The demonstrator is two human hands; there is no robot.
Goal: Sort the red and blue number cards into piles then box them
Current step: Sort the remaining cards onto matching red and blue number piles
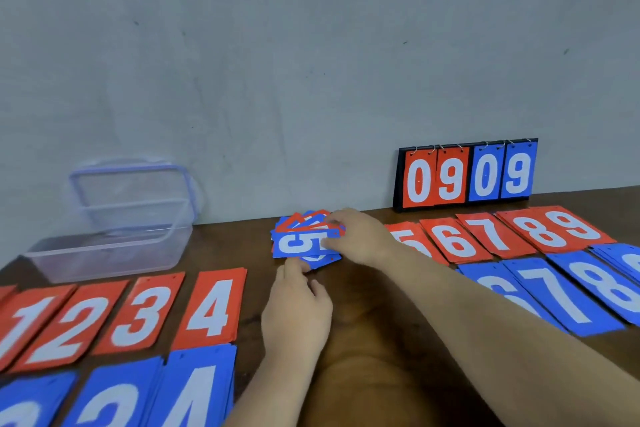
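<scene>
Between the left and right rows, mixed heap (304, 222): red and blue cards fanned loosely on the table (363, 350), not yet sorted
Blue 5 card (298, 243): on top of the heap, turned sideways, right end under the right hand
Right hand (360, 239): curled over the heap's right side, pinching the blue 5 card's end between thumb and fingers
Left hand (298, 315): fingertips touching the heap's near edge; gripping or only steadying, impossible to tell
Left red piles (207, 308): 1 to 4, face up
Right red piles (491, 236): 5 to 9, beyond the right forearm
Blue piles (568, 291): nearer than the red ones, partly out of frame
Box (104, 246): clear, open, far left, well apart from the heap
Risk, dragging: could pull the overlapped cards below along and scatter the fan
Risk, misfiling: could land on the red 5 just beside the wrist; blue 5 spot hidden under the forearm
Risk, sweep: could knock the right piles askew with the forearm passing over them
</scene>
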